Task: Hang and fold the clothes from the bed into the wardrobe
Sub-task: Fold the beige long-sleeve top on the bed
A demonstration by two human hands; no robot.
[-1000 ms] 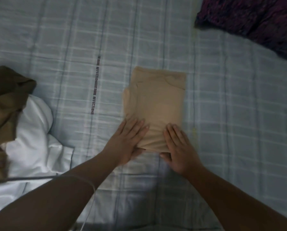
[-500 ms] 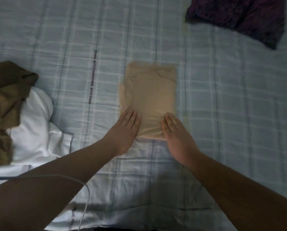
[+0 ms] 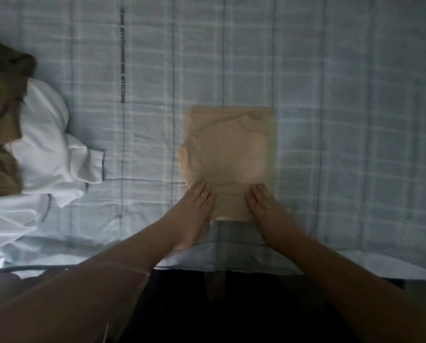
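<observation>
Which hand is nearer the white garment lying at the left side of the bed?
Left. The left hand rests on the near left corner of the folded tan garment, on the side facing the white garment. The right hand sits on the near right corner, farther away.

A single line of dark printed lettering [image 3: 122, 58] runs lengthwise along one stripe of the pale checked bedsheet [image 3: 330, 95] on the bed, but it is too blurred to make out any word, and nothing else carries writing.

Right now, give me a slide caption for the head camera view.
Both hands, left hand and right hand, press a folded tan garment flat on the plaid bedsheet.
</observation>
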